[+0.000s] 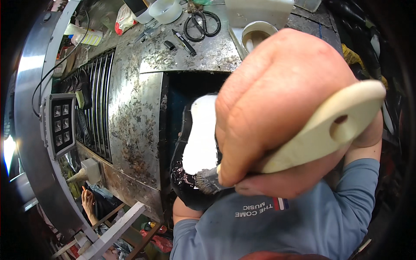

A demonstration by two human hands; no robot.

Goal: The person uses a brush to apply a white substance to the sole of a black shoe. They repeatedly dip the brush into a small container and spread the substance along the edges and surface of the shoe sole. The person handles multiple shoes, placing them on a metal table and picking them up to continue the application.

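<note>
My right hand (281, 117), large in the middle of the view, is closed around the pale handle (318, 130) of a brush. The brush's dark bristles (209, 181) touch the lower edge of a black shoe (186, 190), where the surface looks wet and shiny. The shoe's white underside (200, 134) faces up, and my right hand covers part of it. My left forearm (186, 211) runs behind the shoe. Of my left hand, only a small bit of finger (180, 135) shows at the shoe's left edge; the shoe hides the rest.
On the stained metal bench (134, 121) lie black-handled scissors (202, 26), a marker (183, 42) and its cap (169, 45). A cup (258, 32) and a white bowl (166, 11) stand at the back. A lamp (61, 125) and another person's hand (88, 200) are at left.
</note>
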